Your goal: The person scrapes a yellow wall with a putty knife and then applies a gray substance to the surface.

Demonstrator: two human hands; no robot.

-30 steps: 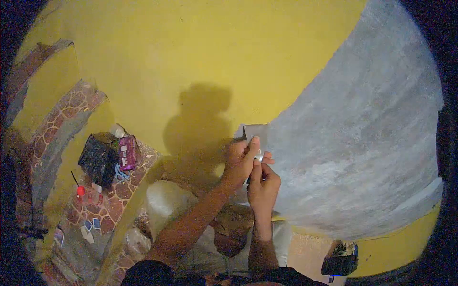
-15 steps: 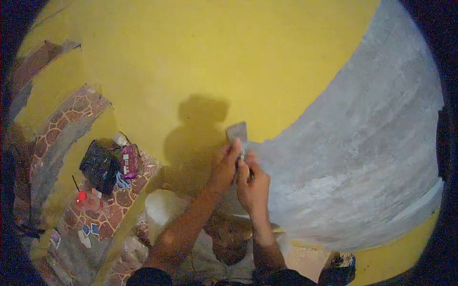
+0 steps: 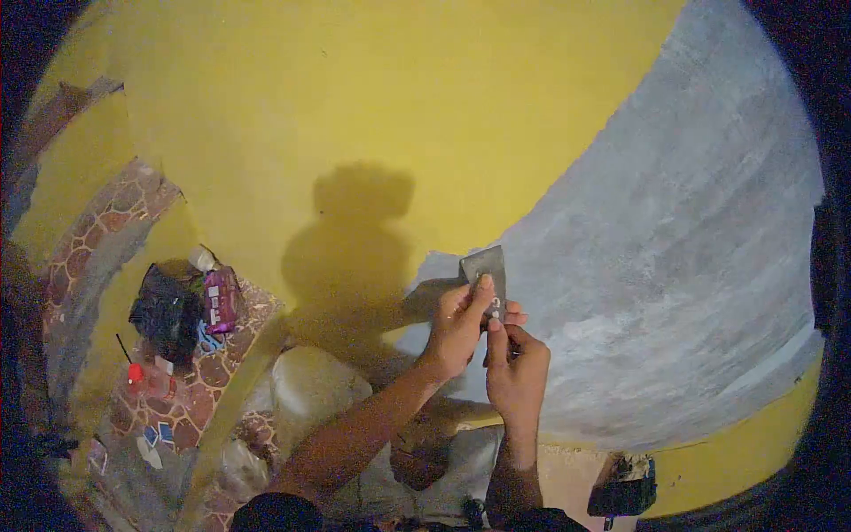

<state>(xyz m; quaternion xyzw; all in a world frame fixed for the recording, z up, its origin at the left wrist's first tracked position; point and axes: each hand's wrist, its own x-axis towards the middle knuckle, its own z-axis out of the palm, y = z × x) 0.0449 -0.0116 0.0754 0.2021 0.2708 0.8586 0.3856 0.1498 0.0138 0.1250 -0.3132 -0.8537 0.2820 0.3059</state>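
Note:
A putty knife (image 3: 484, 261) with a flat grey, flared blade is held up in front of the wall. My left hand (image 3: 458, 330) is closed on it, the thumb pressed along the blade face and the fingers behind. Just below, my right hand (image 3: 519, 372) is closed too, its thumb tip raised against the knife's lower end; the handle is mostly hidden in the fingers. Small whitish spots show on the tool near the thumbs. Behind both hands, the yellow wall (image 3: 372, 97) meets a grey plastered patch (image 3: 638, 239).
Stone-patterned steps (image 3: 106, 217) run down the left. On them lie a black plastic bag (image 3: 167, 310), a purple packet (image 3: 222, 300), a red-capped bottle (image 3: 151, 379) and blue-white cards (image 3: 160, 434). A pale sack (image 3: 315, 386) sits below my left forearm; a dark container (image 3: 622, 488) is lower right.
Both hands and the putty knife have shifted right and slightly down, from the yellow wall to the grey patch. The view has also moved, so background things appear further left.

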